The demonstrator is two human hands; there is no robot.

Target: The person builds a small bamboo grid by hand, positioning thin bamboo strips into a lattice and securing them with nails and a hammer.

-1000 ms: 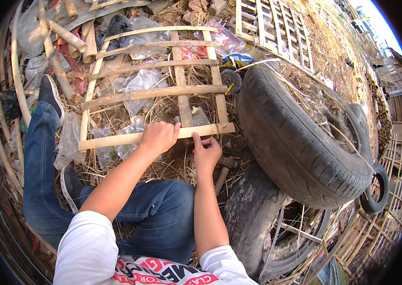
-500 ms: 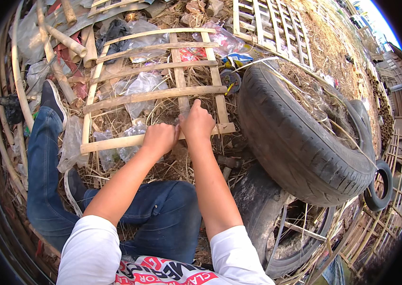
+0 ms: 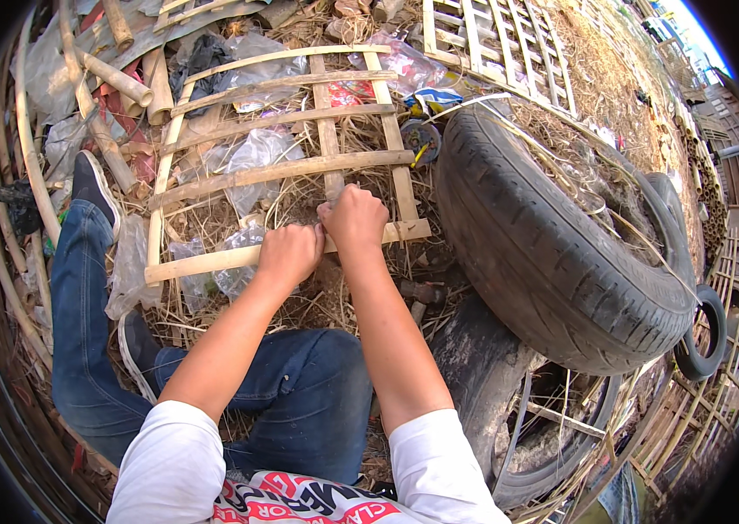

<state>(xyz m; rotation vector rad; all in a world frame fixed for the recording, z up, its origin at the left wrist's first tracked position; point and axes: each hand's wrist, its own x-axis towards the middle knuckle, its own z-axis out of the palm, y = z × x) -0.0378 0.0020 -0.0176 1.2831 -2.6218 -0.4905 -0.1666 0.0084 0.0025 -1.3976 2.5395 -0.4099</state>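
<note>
A bamboo lattice of several cross slats over three lengthwise strips lies in front of me, on straw and litter. At its near edge, my left hand is closed over the near cross slat. Pressed against it on the right, my right hand is a fist where the middle strip meets that slat. The fingertips of both hands are hidden, so I cannot tell whether a small tie or tool sits between them.
A large worn tire leans close to my right arm, over another tire. A second lattice lies at the far right. Bamboo poles and plastic sheets lie to the left and under the lattice. My shoe is beside its left strip.
Both hands stay closed at the same joint of the lattice. The right fist has turned slightly and its raised thumb has come down. The whole view has shifted a little.
</note>
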